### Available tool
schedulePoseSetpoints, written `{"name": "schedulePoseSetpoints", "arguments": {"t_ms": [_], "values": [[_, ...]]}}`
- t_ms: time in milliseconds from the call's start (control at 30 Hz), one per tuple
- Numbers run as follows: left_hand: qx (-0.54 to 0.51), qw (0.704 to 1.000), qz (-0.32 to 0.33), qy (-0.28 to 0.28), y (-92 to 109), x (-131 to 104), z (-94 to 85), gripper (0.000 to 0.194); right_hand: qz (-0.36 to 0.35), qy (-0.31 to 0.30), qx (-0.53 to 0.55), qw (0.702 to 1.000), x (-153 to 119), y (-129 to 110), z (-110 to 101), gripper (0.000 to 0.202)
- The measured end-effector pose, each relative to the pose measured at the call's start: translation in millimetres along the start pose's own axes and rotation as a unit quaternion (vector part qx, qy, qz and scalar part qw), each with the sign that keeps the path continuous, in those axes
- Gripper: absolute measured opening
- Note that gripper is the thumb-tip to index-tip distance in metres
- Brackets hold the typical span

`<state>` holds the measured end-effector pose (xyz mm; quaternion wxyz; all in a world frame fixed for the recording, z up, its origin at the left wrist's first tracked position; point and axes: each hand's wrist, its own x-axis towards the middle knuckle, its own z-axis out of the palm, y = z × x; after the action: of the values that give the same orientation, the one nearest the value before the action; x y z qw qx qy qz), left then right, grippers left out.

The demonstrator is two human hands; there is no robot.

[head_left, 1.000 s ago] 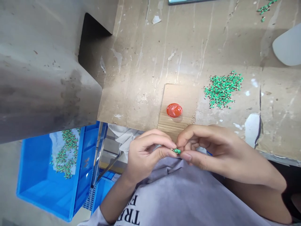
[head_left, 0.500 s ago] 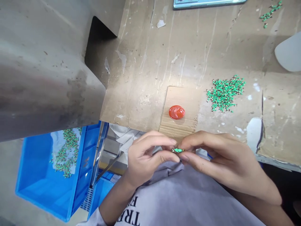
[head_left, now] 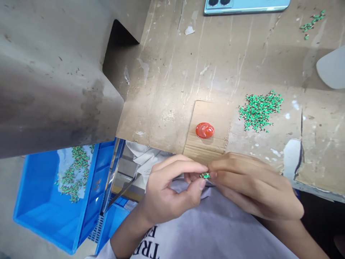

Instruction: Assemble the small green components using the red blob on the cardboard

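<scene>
Pinching a small green piece (head_left: 206, 176) between thumb and forefinger, your left hand (head_left: 172, 192) is at the lower center of the frame, in front of the desk (head_left: 161, 72) edge. Your right hand (head_left: 256, 185) meets it from the right, fingers lying close together, a fingertip at the piece's right end; whether it grips too, you cannot tell, as its thumb is mostly hidden. Just above your hands, a shallow orange-red dish (head_left: 205, 130) sits on a cardboard sheet (head_left: 212, 109). Right of center lies a pile of green pieces (head_left: 260, 111). A light-blue phone (head_left: 248, 5) is cut off by the top edge; a blue bin (head_left: 37, 201) holding more such pieces fills the lower left.
</scene>
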<state>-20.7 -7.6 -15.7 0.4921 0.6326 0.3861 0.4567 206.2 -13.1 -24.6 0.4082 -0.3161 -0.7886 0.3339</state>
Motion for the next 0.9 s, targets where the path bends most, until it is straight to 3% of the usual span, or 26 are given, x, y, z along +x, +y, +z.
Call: {"name": "schedulePoseSetpoints", "arguments": {"t_ms": [333, 467, 633, 900], "values": [[0.021, 0.999, -0.003, 0.043, 0, -1, 5.3, 0.018, 0.092, 0.028, 0.049, 0.994, 7, -8, 7, 0.026], [-0.01, 0.999, -0.018, 0.035, -1, 0, 5.7, 0.018, 0.061, 0.022, 0.041, 0.997, 1, -5, 8, 0.028], [-0.014, 1.0, 0.011, 0.013, -3, 3, 2.6, 0.018, 0.006, 0.017, -0.007, 1.0, -5, 0, 7, 0.032], [0.002, 0.999, 0.011, 0.041, -3, 3, 5.8, 0.022, 0.005, 0.007, -0.008, 1.0, -5, 2, 8, 0.031]]}}
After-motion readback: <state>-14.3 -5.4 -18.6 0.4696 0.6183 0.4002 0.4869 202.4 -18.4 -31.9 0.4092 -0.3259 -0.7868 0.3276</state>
